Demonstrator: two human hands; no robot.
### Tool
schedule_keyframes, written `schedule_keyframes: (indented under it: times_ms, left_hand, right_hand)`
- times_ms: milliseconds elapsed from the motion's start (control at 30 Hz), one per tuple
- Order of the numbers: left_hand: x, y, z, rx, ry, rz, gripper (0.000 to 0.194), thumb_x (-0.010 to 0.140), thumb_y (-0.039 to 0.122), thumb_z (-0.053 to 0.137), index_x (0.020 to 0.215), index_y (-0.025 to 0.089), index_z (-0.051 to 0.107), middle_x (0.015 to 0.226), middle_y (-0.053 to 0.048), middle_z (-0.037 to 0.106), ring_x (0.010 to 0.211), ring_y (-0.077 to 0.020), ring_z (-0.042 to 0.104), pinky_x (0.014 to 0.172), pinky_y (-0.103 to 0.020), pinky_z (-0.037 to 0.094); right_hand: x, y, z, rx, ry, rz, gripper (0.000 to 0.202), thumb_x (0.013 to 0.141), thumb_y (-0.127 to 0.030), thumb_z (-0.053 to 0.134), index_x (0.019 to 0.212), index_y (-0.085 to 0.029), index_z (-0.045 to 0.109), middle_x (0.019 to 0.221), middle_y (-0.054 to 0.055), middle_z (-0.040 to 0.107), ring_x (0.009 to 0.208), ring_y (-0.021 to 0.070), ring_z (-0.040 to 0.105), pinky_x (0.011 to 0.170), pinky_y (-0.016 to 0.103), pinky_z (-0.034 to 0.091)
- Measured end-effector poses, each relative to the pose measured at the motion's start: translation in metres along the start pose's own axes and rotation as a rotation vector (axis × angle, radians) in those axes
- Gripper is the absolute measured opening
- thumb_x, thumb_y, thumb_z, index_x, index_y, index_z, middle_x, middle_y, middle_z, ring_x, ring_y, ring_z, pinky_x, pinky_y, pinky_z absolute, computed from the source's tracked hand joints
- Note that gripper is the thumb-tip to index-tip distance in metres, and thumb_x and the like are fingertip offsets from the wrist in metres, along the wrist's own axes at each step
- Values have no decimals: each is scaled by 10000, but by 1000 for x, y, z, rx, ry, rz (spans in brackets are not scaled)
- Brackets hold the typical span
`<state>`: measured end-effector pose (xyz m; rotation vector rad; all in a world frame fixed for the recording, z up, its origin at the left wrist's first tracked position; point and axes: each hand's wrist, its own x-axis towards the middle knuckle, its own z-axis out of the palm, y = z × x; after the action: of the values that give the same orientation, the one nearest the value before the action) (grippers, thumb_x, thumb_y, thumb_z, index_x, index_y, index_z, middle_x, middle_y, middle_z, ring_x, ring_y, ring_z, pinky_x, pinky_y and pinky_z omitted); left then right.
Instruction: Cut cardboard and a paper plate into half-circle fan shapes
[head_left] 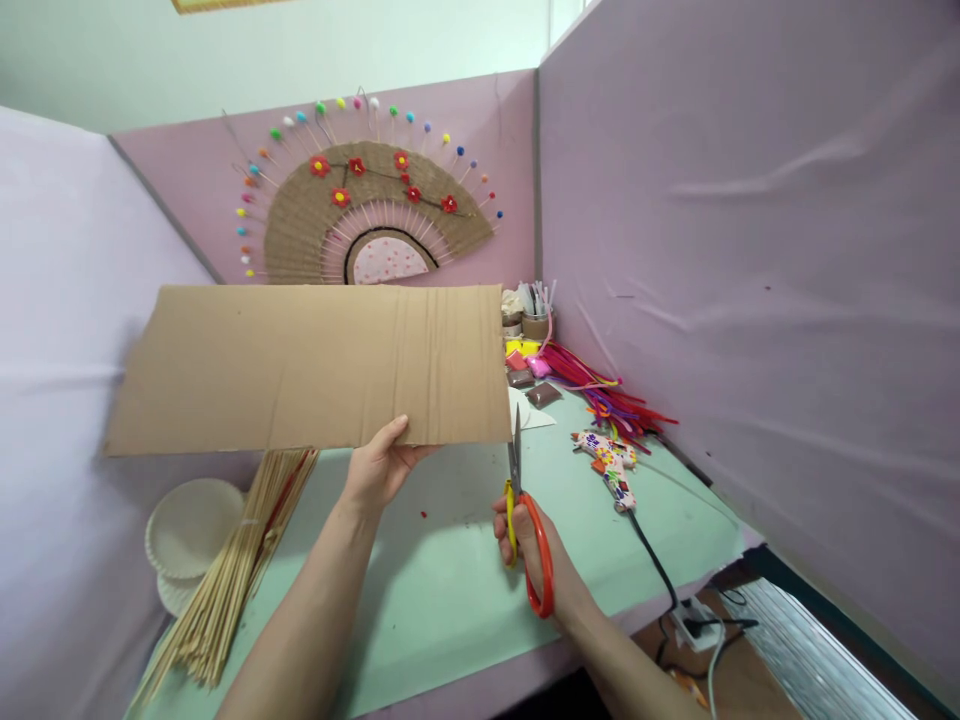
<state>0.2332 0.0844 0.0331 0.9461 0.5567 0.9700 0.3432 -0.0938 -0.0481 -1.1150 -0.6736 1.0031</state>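
Clasped by the left grip (381, 468) along its lower edge, the cardboard sheet (315, 365) is held above the worktop (442, 600); scissors (516, 478) are held in the right grip (559, 555) beside the sheet, contact being unclear. Supported one-handed, the sheet could be tipped and nicked.

The head camera looks forward and down from near, above and behind the fingers (391, 431), across the tabletop (442, 590).

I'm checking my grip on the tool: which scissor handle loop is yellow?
On the scissors in the right hand, the left loop in the picture; the other loop, right of it, is red and looks wider.
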Motion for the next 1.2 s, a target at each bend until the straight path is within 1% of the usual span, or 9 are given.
schedule_keyframes:
  times_ms: [167, 333, 600, 800, 900, 1033, 1200]
  left_hand:
    - [-2, -3, -2, 15, -5, 29, 279, 734, 212, 711, 1008, 160, 712, 994, -106, 747, 992, -291, 689, 865, -467, 576]
    - [-2, -4, -4, 2, 22, 27, 294, 716, 204, 725, 1006, 156, 712, 1011, -104, 746, 979, -281, 692, 857, -457, 581]
    - [-2, -6, -9, 2, 48, 36, 298, 681, 203, 749, 973, 156, 714, 964, -98, 750, 915, -271, 705, 816, -454, 596]
    - [-3, -8, -11, 25, 42, 48, 330, 695, 210, 739, 1021, 170, 700, 1018, -98, 740, 962, -280, 697, 847, -471, 584]
    - [-4, -9, -12, 0, 52, 36, 320, 687, 189, 744, 1004, 168, 708, 1034, -95, 740, 949, -274, 700, 840, -460, 591]
    - [-5, -10, -12, -25, 65, 16, 279, 682, 180, 745, 959, 154, 721, 994, -96, 749, 900, -266, 709, 815, -448, 602]
    - [-8, -11, -10, -19, 53, 30, 303, 694, 184, 740, 995, 166, 712, 1033, -95, 742, 984, -290, 691, 843, -465, 590]
  right_hand:
    - [2, 4, -4, -28, -21, 20, 613, 790, -794, 417, 920, -201, 500, 766, -15, 493, 551, 100, 415, 500, 246, 331]
    - [2, 7, -4, -55, -38, -6, 577, 834, -758, 396, 930, -199, 506, 780, -10, 499, 569, 99, 423, 545, 253, 361]
    - [2, 10, -2, -69, -44, 18, 585, 813, -778, 402, 869, -204, 498, 697, -26, 468, 554, 105, 421, 517, 244, 363]
    - [2, 11, -3, -84, -42, 6, 544, 840, -751, 398, 810, -213, 478, 640, -38, 443, 547, 111, 412, 524, 246, 356]
    - [3, 14, -3, -89, -22, 8, 538, 840, -739, 420, 768, -208, 466, 653, -27, 476, 532, 99, 420, 509, 238, 352]
    - [4, 15, -2, -66, 15, 33, 541, 821, -736, 461, 714, -206, 444, 596, -30, 471, 474, 86, 409, 456, 227, 327]
    - [2, 12, -2, -73, 33, 41, 519, 814, -719, 490, 708, -218, 410, 532, -55, 438, 428, 82, 391, 418, 216, 301]
